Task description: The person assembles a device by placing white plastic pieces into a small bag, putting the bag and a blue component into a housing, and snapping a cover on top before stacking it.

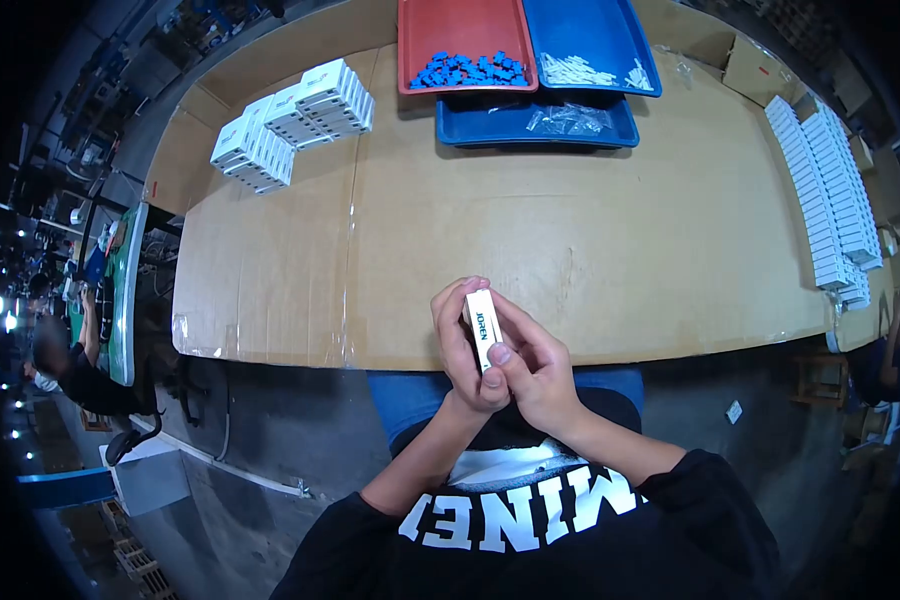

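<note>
Both hands are wrapped round a slim white block (pixel 481 318) printed with "JOREN", held upright just over the near edge of the cardboard-covered table (pixel 450 250). My left hand (pixel 457 352) closes on its left side, with the thumb at the lower end. On the right side, my right hand (pixel 540 375) grips it, its thumb pressed on the lower part of the printed face. The fingers hide the block's sides and back.
Stacked white blocks (pixel 305 105) stand at the back left, and long rows of them (pixel 820 190) line the right. A red tray (pixel 460 25) holds blue pieces; a blue tray (pixel 585 35) holds white pieces. A lower blue tray (pixel 480 130) holds clear pieces. Someone (pixel 95 370) sits far left.
</note>
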